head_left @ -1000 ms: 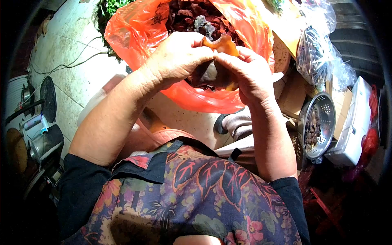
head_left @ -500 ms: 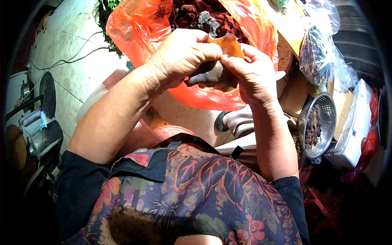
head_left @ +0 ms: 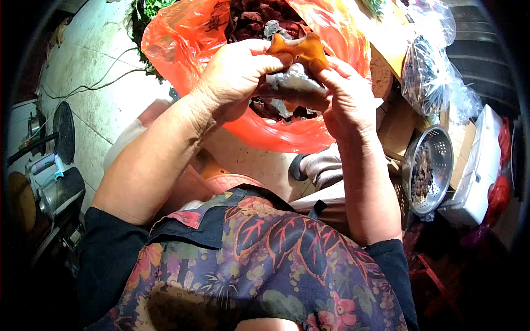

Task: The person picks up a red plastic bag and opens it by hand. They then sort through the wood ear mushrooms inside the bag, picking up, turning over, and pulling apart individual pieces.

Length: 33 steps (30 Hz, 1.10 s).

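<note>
A brown, rubbery piece point(head_left: 295, 91) with an amber, translucent upper edge and a whitish patch is stretched between my two hands. My left hand point(head_left: 234, 74) pinches its left side, the fingers closed on it. On the right side my right hand point(head_left: 348, 96) grips it between thumb and fingers. Beneath the hands lies an open orange-red plastic bag point(head_left: 182, 41), holding many dark reddish-brown pieces point(head_left: 256, 19). Part of the bag's contents is hidden behind the hands and the held piece.
To the right stand a metal colander point(head_left: 432, 168) with dark bits in it, a white box point(head_left: 475, 171) and clear plastic bags point(head_left: 425, 66). Pots and a pan point(head_left: 64, 132) are at the left. Green leaves point(head_left: 150, 8) lie beyond the orange-red bag; a cable point(head_left: 105, 83) crosses the floor.
The brown piece has been spread wider and turned, showing its whitish patch and more of its amber edge. My right hand has turned slightly. Both hands keep hold of the piece.
</note>
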Each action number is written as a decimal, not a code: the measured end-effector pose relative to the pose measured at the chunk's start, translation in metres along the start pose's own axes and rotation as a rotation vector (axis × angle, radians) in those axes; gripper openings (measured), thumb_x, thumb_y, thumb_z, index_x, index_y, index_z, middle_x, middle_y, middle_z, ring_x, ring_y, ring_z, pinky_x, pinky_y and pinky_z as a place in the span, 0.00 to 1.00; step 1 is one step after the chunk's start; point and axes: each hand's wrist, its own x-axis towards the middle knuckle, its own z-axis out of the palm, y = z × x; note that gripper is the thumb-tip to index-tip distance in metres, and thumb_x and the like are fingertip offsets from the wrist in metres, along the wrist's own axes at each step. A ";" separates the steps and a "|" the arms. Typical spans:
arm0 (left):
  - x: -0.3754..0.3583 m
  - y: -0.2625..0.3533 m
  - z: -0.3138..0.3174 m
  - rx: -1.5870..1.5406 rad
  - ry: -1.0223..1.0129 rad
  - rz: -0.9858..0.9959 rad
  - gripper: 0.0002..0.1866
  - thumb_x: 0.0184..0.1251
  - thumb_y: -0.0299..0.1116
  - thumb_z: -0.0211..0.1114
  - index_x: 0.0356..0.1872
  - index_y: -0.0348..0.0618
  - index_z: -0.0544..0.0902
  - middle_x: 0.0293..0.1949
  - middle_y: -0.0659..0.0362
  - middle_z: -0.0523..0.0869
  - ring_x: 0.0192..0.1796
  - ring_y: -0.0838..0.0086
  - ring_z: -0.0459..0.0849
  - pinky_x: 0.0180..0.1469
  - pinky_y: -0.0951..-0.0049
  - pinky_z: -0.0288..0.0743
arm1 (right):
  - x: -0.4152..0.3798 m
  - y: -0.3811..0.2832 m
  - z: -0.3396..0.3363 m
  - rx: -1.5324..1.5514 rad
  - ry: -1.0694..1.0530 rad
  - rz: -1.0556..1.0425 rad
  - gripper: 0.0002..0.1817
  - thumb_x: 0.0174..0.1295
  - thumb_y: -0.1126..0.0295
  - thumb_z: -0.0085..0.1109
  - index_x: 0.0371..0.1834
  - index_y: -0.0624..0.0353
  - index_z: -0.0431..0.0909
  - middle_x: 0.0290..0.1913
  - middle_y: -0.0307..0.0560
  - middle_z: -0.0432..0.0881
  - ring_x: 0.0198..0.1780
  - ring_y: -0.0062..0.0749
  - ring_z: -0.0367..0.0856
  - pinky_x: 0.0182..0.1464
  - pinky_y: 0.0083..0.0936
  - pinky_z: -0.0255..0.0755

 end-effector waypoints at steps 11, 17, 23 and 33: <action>0.003 0.005 -0.001 -0.086 0.065 0.000 0.12 0.65 0.33 0.62 0.47 0.41 0.78 0.37 0.61 0.85 0.36 0.76 0.85 0.41 0.74 0.81 | 0.004 -0.003 0.001 0.319 0.077 0.044 0.11 0.63 0.74 0.56 0.47 0.64 0.77 0.38 0.42 0.83 0.37 0.24 0.82 0.38 0.19 0.79; -0.002 0.011 0.004 0.218 -0.153 0.122 0.31 0.54 0.24 0.69 0.61 0.40 0.69 0.47 0.58 0.83 0.47 0.75 0.82 0.51 0.74 0.77 | 0.012 0.003 -0.010 0.273 -0.052 0.103 0.09 0.64 0.70 0.56 0.44 0.63 0.76 0.37 0.42 0.82 0.34 0.26 0.81 0.35 0.23 0.79; 0.004 0.001 0.001 0.292 -0.057 0.164 0.31 0.51 0.19 0.68 0.59 0.38 0.71 0.50 0.58 0.81 0.49 0.75 0.81 0.54 0.74 0.75 | 0.007 -0.001 -0.001 0.332 -0.003 0.118 0.10 0.66 0.68 0.54 0.45 0.62 0.75 0.38 0.43 0.81 0.36 0.26 0.81 0.34 0.22 0.78; 0.005 0.004 -0.004 0.032 -0.049 0.177 0.24 0.58 0.19 0.62 0.58 0.37 0.71 0.51 0.57 0.81 0.50 0.73 0.82 0.53 0.72 0.77 | 0.015 0.001 -0.019 0.086 0.061 0.021 0.17 0.68 0.65 0.50 0.54 0.66 0.71 0.45 0.51 0.82 0.45 0.37 0.83 0.48 0.34 0.79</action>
